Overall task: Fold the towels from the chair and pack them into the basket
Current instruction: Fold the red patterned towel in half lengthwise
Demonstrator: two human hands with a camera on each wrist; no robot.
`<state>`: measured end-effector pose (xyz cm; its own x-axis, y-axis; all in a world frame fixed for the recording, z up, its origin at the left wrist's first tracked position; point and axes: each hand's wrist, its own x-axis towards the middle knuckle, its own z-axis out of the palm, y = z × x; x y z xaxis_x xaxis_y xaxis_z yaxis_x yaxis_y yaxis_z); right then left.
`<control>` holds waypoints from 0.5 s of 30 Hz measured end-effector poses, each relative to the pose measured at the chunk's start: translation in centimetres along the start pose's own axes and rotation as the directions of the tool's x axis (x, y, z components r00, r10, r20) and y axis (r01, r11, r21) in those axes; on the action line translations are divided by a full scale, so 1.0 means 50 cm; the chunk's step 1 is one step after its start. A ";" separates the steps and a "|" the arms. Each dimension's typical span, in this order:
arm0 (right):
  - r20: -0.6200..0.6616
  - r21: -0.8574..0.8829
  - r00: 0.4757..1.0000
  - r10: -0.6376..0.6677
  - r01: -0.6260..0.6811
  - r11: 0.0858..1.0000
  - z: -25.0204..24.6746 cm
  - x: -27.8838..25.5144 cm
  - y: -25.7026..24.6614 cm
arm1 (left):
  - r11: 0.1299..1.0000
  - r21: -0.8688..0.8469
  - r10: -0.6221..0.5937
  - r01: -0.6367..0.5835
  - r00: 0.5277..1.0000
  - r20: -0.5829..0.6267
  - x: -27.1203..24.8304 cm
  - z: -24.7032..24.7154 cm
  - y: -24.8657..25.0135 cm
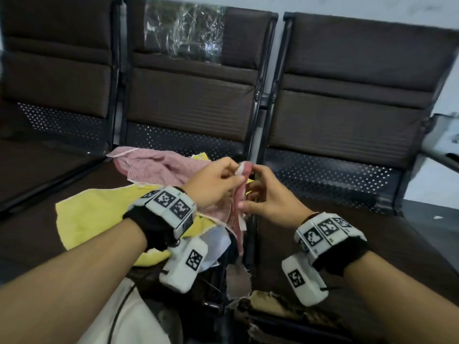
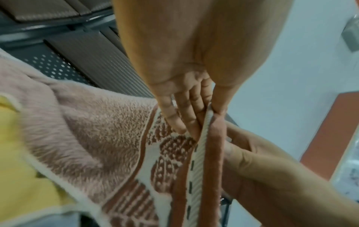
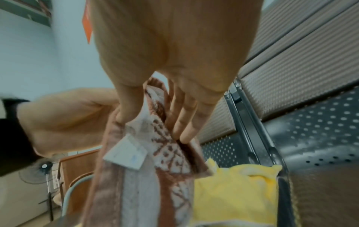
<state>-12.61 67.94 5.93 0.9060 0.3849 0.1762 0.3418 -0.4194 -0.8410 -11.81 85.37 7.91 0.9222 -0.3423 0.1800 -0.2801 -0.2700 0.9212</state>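
Brown padded seats (image 1: 173, 95) stand in a row on a black metal frame, three of them side by side, and each backrest has a strip of perforated metal (image 1: 330, 175) at the bottom. On the upper part of the middle backrest there is still some clear plastic wrap (image 1: 183, 33). Behind the seats the wall (image 2: 281, 61) is pale, almost white. In the right wrist view a standing fan (image 3: 37, 172) and a piece of wooden furniture (image 3: 77, 165) are seen far away in the room.

On the middle seat lies a yellow towel (image 1: 99, 214), spread loosely and wrinkled. Over it, toward the backrest, a pink towel (image 1: 154, 167) is bunched, and one end of it is lifted up between the two hands. This towel has a woven border with a red-brown pattern on white and a small white label (image 3: 126, 153) sewn on it.

The left hand (image 1: 213, 184) pinches the top corner of the pink towel, thumb against the fingers on the striped hem. The right hand (image 1: 270, 197) is just beside it and grasps the same edge a little lower, thumb on one side of the cloth and fingers (image 3: 184, 122) on the other side. Both wrists carry white camera units with black and white markers (image 1: 171, 204).

At the bottom edge of the head view something woven and brownish (image 1: 273, 306) shows; it may be the basket, but it is too blurred to tell, and what it holds is not visible.
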 end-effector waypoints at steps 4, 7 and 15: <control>-0.120 0.043 0.989 -0.091 0.097 0.994 -0.049 -0.052 -0.021 | 0.990 -0.068 0.120 -0.124 0.991 -0.063 0.011 0.041 0.040; -0.296 0.039 0.948 -0.117 0.134 0.990 -0.071 -0.077 -0.021 | 0.982 -0.108 0.145 -0.155 0.985 -0.092 0.012 0.069 0.056; -0.272 0.354 0.962 0.020 0.081 0.932 -0.113 -0.117 -0.030 | 0.982 -0.127 0.128 -0.142 0.986 -0.109 0.022 0.112 0.063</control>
<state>-17.02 61.67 9.07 0.9464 0.1383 0.2919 0.3032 -0.0687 -0.9505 -13.18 79.10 9.09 0.9021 -0.2741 0.3332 -0.3718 -0.1018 0.9227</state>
